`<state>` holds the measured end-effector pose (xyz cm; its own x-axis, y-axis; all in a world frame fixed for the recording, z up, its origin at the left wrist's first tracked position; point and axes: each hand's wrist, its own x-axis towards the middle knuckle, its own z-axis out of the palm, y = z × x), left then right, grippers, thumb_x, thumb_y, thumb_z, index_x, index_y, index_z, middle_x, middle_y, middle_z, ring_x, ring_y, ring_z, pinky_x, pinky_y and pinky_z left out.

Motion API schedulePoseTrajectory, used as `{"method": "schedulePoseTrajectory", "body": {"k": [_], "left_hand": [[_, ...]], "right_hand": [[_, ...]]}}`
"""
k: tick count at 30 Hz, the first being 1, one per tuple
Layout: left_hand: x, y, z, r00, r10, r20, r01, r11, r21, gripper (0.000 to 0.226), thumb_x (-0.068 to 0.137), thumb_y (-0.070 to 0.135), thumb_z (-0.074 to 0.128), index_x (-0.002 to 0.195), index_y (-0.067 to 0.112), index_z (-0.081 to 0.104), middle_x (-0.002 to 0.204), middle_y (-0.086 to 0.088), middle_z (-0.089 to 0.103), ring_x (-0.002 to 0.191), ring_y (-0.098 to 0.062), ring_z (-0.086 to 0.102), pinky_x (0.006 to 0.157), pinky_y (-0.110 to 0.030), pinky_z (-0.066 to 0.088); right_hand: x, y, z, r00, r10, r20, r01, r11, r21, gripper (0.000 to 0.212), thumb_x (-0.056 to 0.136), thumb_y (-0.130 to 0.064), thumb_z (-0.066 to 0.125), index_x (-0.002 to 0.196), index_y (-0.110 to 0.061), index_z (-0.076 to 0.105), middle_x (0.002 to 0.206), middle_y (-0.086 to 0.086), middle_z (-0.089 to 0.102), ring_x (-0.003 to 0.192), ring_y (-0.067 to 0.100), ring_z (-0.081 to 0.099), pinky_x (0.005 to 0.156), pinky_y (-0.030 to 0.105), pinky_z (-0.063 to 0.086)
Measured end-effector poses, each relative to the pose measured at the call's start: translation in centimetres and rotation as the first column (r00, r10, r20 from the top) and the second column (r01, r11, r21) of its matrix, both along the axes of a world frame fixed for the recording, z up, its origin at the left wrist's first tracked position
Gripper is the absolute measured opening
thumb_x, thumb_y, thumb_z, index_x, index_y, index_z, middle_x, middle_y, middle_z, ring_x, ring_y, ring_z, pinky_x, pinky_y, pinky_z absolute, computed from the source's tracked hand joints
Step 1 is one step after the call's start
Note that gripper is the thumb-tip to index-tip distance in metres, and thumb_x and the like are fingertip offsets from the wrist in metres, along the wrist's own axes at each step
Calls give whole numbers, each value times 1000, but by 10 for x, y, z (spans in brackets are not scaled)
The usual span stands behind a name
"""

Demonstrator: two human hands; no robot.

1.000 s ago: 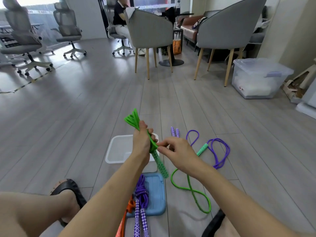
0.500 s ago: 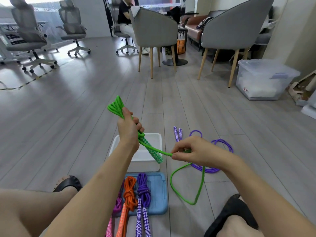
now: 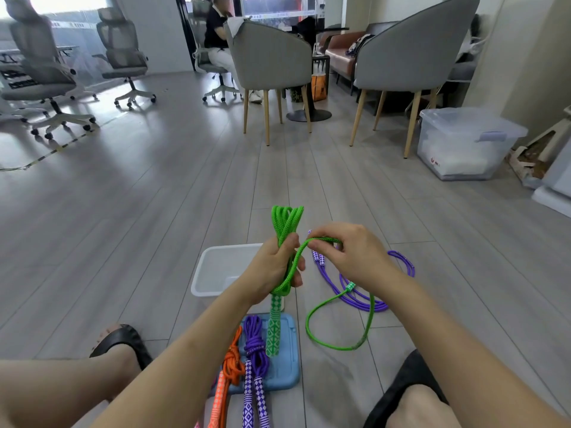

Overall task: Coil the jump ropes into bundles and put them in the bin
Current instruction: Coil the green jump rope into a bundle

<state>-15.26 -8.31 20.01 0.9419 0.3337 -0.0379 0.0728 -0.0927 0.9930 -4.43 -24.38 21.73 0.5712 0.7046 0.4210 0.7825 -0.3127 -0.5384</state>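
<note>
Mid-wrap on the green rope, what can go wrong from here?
1. The green rope has its free tail lying in a loose loop on the floor, crossing the uncoiled purple rope; pulling it in may snag or drag that.
2. The left hand alone grips the folded strands, so they could slip while the right hand passes the strand around.

No text can be read. The clear lidded box point(image 3: 460, 143) at far right bears a small red mark, illegible.
</note>
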Motion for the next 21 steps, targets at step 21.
{"method": "schedulePoseTrajectory", "body": {"k": [21], "left_hand": [[-5, -13, 19, 976, -216, -17, 214, 975, -62, 23, 97, 3, 63, 114, 10, 49, 64, 1, 47, 50, -15, 43, 50, -29, 41]], "right_hand": [[10, -11, -6, 855, 80, -512, -72, 997, 37, 9, 99, -22, 68, 99, -19, 76, 71, -8, 66, 60, -2, 54, 60, 14, 44]]}}
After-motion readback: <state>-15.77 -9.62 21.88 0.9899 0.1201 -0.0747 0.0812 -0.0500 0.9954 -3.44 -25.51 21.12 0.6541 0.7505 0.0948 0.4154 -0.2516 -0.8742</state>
